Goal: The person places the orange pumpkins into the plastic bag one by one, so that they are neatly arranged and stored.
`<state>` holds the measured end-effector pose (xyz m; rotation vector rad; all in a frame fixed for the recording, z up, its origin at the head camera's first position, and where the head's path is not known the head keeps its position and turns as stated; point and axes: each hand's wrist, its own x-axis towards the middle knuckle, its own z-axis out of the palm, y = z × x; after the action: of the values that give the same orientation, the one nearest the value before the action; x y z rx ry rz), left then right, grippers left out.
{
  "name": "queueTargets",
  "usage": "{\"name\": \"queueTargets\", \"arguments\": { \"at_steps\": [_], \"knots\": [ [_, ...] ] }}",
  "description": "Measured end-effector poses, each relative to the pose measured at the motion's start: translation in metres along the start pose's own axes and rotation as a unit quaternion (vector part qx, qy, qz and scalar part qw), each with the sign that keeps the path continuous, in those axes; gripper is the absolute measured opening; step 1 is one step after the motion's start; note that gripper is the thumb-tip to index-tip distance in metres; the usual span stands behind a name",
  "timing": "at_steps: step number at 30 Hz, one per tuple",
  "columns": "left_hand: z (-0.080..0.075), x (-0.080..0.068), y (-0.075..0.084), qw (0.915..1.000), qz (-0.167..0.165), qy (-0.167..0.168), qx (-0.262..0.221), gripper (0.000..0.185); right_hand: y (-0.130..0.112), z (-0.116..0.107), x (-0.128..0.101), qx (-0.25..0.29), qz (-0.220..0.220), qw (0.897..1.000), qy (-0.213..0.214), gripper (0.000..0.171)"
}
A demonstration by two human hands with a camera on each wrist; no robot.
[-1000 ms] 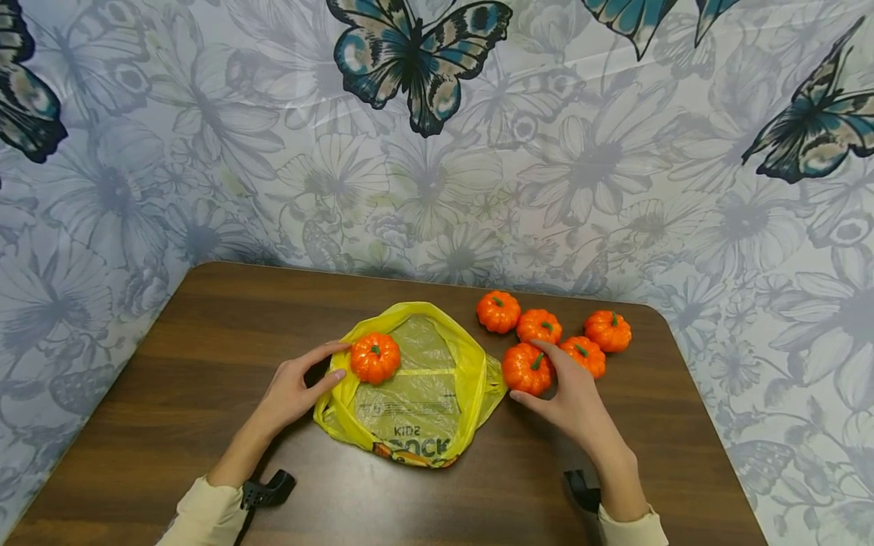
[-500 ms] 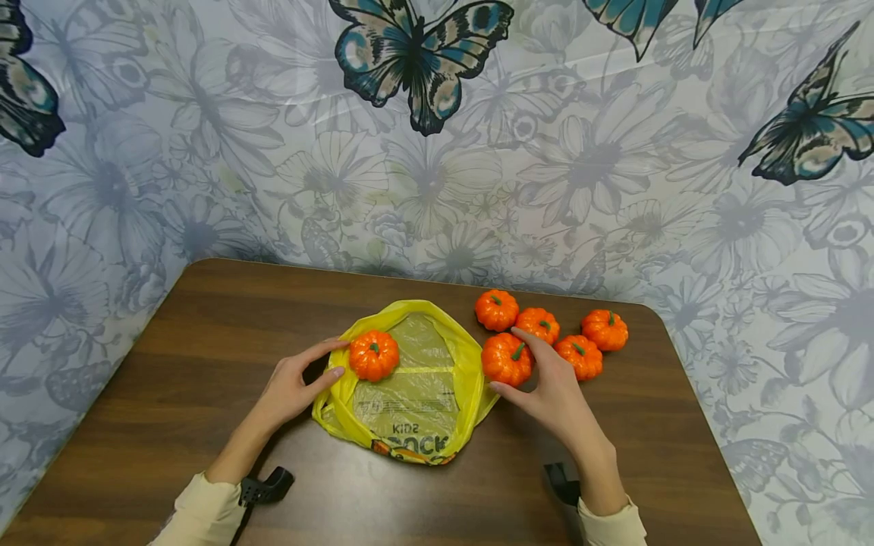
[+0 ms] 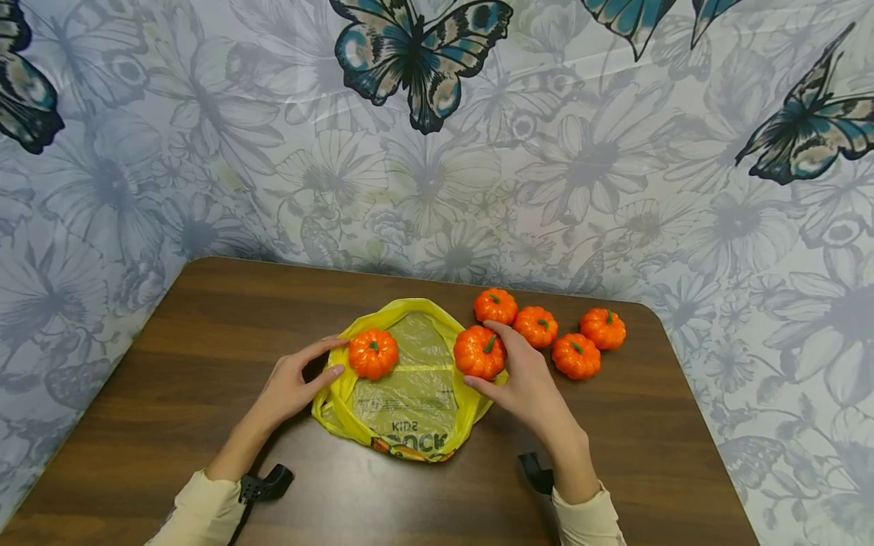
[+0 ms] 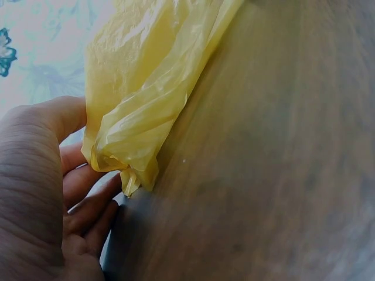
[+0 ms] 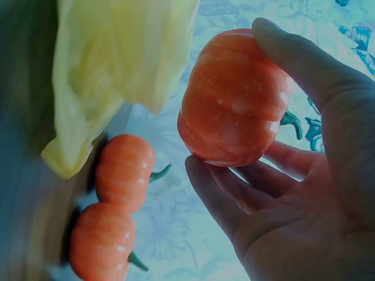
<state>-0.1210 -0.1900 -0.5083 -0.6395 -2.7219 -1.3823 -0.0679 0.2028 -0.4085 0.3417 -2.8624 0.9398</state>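
A yellow plastic bag (image 3: 407, 402) lies on the table, its wide mouth facing up. Inside its left rim shows an orange toy pumpkin (image 3: 373, 354). My left hand (image 3: 290, 383) holds the bag's left edge, thumb and index fingertips right beside that pumpkin. In the left wrist view, yellow plastic (image 4: 140, 93) hides the fingertips. My right hand (image 3: 524, 379) grips another toy pumpkin (image 3: 480, 353) at the bag's right rim. The right wrist view shows this pumpkin (image 5: 234, 99) between thumb and fingers, its green stem toward the palm.
Several more orange pumpkins stand at the table's back right, among them one by the far edge (image 3: 495, 306) and one farthest right (image 3: 602, 328). Behind the brown table (image 3: 225, 334) rises a cloth with butterflies and flowers (image 3: 444, 189). Black straps circle both wrists.
My right hand has carried its pumpkin leftward, away from the other pumpkins, to the bag's right rim. The left hand and the pumpkin beside it have stayed in place.
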Motion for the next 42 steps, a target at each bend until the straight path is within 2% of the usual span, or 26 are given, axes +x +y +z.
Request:
{"name": "queueTargets", "arguments": {
  "at_steps": [7,17,28,42],
  "knots": [
    [0.0,0.0,0.0,1.0,0.003,0.001,0.005,0.046,-0.017,0.013,0.006,0.022,0.0,0.999,-0.031,0.086],
    [0.0,0.0,0.0,1.0,0.005,0.001,0.005,0.046,-0.036,0.037,0.006,0.011,-0.044,0.996,-0.076,0.085],
    [0.001,-0.001,-0.001,1.0,0.003,0.001,0.003,0.046,-0.049,0.054,0.003,0.016,-0.058,0.992,-0.114,0.086],
    [0.0,0.001,-0.002,1.0,0.003,0.002,0.003,0.047,-0.06,0.083,0.001,-0.006,-0.084,0.983,-0.163,0.087]
  ]
}}
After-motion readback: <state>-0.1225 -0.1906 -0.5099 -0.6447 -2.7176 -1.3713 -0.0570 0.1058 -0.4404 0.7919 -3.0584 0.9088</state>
